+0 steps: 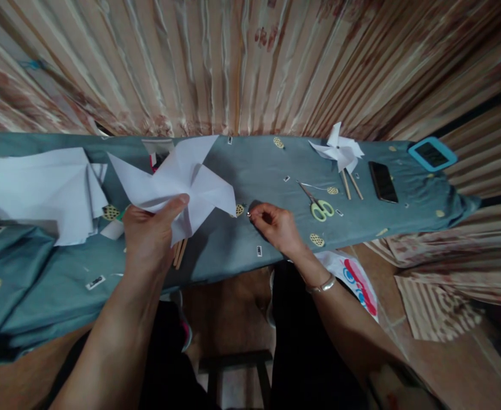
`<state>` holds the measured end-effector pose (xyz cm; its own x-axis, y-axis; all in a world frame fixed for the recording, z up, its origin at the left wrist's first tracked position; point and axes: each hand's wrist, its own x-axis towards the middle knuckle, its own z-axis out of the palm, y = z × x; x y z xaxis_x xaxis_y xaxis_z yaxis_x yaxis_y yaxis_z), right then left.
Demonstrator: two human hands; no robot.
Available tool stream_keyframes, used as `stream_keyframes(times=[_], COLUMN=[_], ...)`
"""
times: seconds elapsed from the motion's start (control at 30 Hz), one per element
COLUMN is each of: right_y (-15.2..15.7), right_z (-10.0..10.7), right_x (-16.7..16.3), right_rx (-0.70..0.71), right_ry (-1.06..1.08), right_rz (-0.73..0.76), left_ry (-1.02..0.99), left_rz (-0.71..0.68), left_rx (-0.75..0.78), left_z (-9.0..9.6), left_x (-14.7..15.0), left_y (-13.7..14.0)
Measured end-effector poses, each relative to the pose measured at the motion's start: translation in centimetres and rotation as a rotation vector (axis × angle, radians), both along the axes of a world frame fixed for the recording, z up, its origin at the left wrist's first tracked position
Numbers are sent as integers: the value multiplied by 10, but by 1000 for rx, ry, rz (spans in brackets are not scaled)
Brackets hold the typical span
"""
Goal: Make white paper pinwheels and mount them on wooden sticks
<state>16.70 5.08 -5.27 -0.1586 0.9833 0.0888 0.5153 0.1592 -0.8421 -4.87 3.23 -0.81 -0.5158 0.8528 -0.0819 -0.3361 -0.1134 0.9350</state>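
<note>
Held pinwheel [199, 185] partly hides wooden sticks [180, 254] — scissors [316, 203], phone [383, 182] to the right.

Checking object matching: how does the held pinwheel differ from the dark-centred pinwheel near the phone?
The held pinwheel is gripped in the left hand; the dark-centred pinwheel rests on the table.

The dark-centred pinwheel shows a dark spot mid-blades; the held pinwheel shows none.

Both are white, with pointed blades.
</note>
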Motion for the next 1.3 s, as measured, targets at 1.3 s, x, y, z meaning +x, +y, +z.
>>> stream_keyframes(times=[1.3], right_y=[5], right_z=[-9], right_x=[19], right_rx=[127], right_ry=[-158], right_rz=[86], left_ry=[45], left_rz=[-3], left_rx=[9], left_z=[-2], left_x=[4], left_y=[5])
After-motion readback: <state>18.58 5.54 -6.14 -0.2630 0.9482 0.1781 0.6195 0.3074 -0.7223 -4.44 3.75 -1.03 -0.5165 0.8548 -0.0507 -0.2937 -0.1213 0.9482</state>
